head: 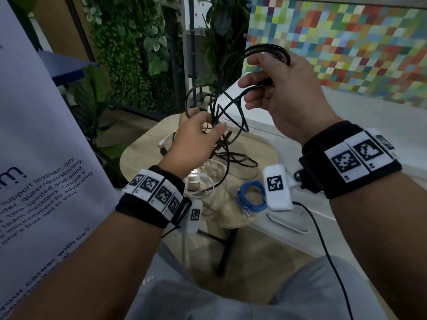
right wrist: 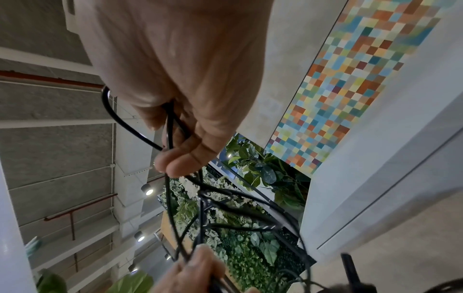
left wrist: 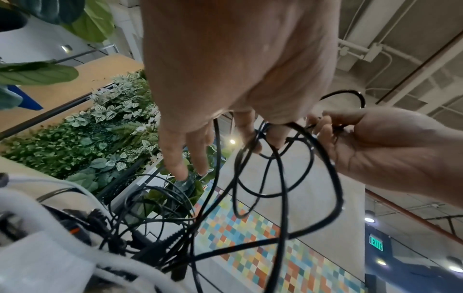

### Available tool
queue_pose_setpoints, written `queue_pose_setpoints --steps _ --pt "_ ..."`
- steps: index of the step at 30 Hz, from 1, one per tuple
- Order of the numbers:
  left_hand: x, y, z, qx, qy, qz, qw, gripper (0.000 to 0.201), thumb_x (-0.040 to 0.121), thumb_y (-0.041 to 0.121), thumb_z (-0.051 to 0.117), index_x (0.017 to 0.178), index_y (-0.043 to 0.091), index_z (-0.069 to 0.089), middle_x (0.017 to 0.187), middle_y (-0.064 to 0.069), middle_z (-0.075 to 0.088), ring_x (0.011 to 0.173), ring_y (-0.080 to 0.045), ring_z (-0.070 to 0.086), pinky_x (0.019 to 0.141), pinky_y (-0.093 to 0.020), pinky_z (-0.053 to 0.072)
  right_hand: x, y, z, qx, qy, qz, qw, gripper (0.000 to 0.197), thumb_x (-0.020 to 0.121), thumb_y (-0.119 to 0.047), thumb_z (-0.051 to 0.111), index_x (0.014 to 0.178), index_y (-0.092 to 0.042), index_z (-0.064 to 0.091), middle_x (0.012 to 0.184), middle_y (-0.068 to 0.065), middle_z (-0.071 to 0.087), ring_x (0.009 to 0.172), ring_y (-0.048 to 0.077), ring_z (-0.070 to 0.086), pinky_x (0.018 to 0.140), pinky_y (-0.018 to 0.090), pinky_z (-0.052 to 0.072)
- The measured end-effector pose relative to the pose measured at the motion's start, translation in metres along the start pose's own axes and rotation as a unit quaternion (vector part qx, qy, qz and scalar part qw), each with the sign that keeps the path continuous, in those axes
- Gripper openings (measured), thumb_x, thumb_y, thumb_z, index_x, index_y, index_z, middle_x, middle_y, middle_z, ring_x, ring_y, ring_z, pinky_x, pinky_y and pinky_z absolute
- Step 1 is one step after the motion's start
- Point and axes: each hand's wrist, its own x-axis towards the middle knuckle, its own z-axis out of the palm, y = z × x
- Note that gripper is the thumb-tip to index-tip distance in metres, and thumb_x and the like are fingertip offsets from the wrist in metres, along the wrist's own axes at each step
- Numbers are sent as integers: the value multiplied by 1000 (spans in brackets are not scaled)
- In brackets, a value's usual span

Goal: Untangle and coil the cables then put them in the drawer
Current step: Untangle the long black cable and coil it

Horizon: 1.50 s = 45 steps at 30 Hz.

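A long black cable hangs in tangled loops between my two hands above a small wooden table. My right hand is raised and grips several gathered loops of it, which arch over my fingers. Lower and to the left, my left hand pinches strands of the same tangle. In the right wrist view my right hand pinches the black cable, and my left hand grips it below. In the left wrist view the black cable runs between the fingers of my left hand.
More black cable trails onto the table beside a loose white cable and a coiled blue cable. A white cabinet front with a handle stands at the right. A printed banner fills the left, with plants behind.
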Motion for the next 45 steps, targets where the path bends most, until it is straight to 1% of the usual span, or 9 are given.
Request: queue_pose_setpoints --steps 3,6,11,19,27,32,39,42,45 --pt "8 6 -4 -70 35 19 997 27 98 45 60 90 19 58 97 -15 63 77 -16 61 71 -39 50 3 7 -7 -26 21 4 999 12 103 -13 58 115 -9 60 87 14 68 63 26 64 61 37 55" --pt "11 17 -9 -161 38 17 986 16 103 36 55 91 27 57 99 -7 66 88 -25 76 72 -54 58 6 23 -15 -86 24 33 995 16 99 -15 62 115 -12 61 100 14 64 69 27 68 63 39 56" --pt "11 38 -15 -258 32 13 965 12 110 21 50 100 25 57 115 4 67 95 -27 77 65 -36 61 -1 50 -14 -212 -34 118 970 29 97 -28 68 126 -24 63 111 5 68 86 22 70 70 40 60" --pt "8 29 -20 -227 12 33 973 11 107 16 53 102 20 62 122 -19 68 83 -28 78 72 -50 62 -23 74 4 -170 -138 159 963 58 92 10 47 143 -19 49 135 7 61 84 30 76 76 47 57" --pt "9 20 -22 -86 -50 36 994 29 103 30 51 128 27 66 108 -3 73 96 -24 71 94 -55 57 -27 66 18 -102 -188 201 956 99 78 -29 88 142 -56 17 139 5 61 109 25 70 91 53 58" --pt "0 28 -26 -217 -106 -38 970 38 108 49 42 126 36 73 131 -3 69 120 -24 67 104 -47 55 -27 59 26 -53 -162 180 969 61 87 -20 82 127 -47 44 99 -5 76 80 11 75 61 35 57" --pt "6 12 -36 -132 -126 54 982 42 98 9 53 129 32 69 152 9 51 142 -7 46 120 -38 39 -17 64 27 -126 -43 157 979 37 86 -18 71 122 -25 63 88 0 74 76 19 73 65 41 56" --pt "3 7 -38 -146 1 66 987 38 91 -6 53 97 19 81 134 11 63 120 11 57 104 -19 47 -14 63 22 -83 10 175 981 29 84 -21 58 111 -14 67 91 7 67 76 27 72 66 43 55" --pt "5 -14 -30 -105 40 34 993 40 88 -6 53 90 26 77 114 6 72 95 -1 67 83 -23 53 -12 59 14 -21 37 181 983 21 92 -17 47 103 -16 65 91 10 62 74 28 69 59 34 51"
